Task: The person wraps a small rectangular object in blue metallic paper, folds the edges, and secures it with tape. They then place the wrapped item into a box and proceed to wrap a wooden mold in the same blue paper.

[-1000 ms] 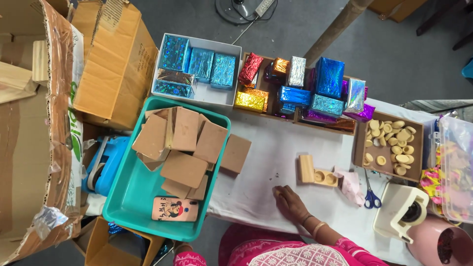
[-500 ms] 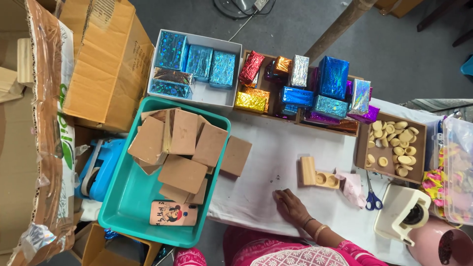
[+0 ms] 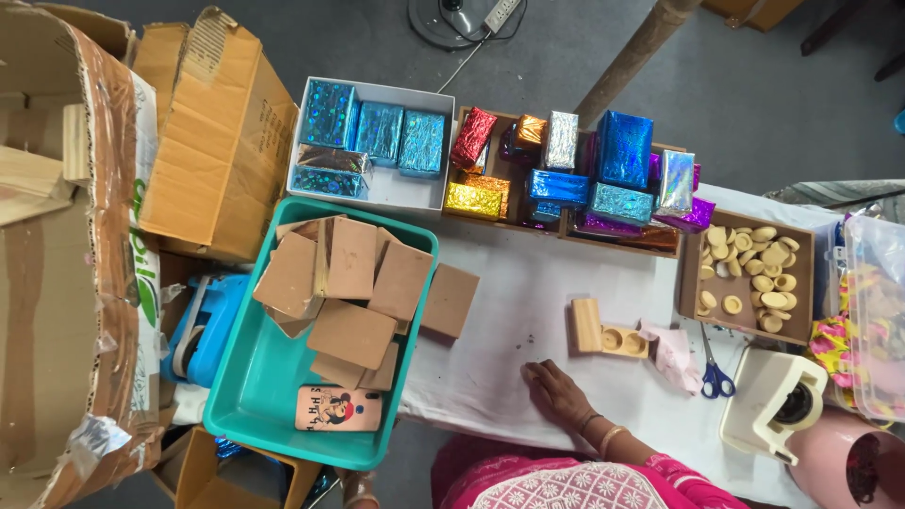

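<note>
Wooden block [image 3: 586,325] with its 2-hollow tray [image 3: 626,342] lies near the middle of the white-covered bench [image 3: 528,283], just beyond the right hand [image 3: 558,391], which rests flat on the cloth at the near edge with fingers loosely spread, holding nothing. The left hand is hard to make out at the bottom edge, so I cannot tell its fingers. Right of the block lie a pink cloth [image 3: 674,353], blue-handled scissors [image 3: 715,372] and a cream tape dispenser [image 3: 775,403]. A brown box of pale round pieces [image 3: 749,273] sits toward the right end. Foil-wrapped boxes [image 3: 575,174] line the far edge, and a teal tub of brown squares [image 3: 325,330] hangs over the left end.
</note>
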